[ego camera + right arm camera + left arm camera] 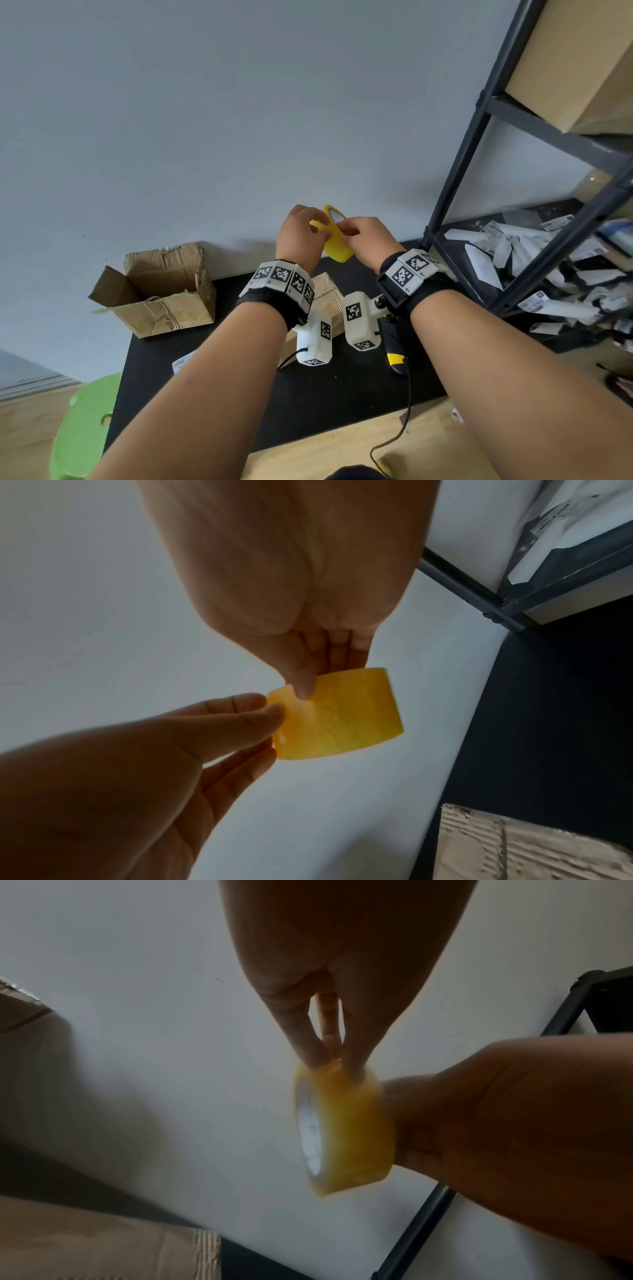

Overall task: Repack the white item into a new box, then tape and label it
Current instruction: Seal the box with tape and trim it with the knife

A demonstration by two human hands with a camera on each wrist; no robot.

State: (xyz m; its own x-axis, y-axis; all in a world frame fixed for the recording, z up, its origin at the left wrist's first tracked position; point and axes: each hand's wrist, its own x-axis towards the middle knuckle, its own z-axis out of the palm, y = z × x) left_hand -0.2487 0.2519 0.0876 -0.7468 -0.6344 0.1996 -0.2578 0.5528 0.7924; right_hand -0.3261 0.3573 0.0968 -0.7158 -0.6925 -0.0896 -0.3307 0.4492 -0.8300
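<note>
A packing room: metal shelving [513,192] piled with mailers [496,260], worn carton [161,291].

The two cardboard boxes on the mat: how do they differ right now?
The left box stands open, flaps up, visibly crumpled with old tape on it, and clear of the arms. The middle box sits beneath the wrists, mostly hidden by them, with a flat corrugated top showing; whether it is sealed cannot be told. Both are brown cardboard on the black mat.

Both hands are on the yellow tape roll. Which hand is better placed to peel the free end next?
Probably the right hand: in the right wrist view its thumb tip presses the tape roll at the raised edge, while the left hand pinches the roll's side, steadying it.
</note>
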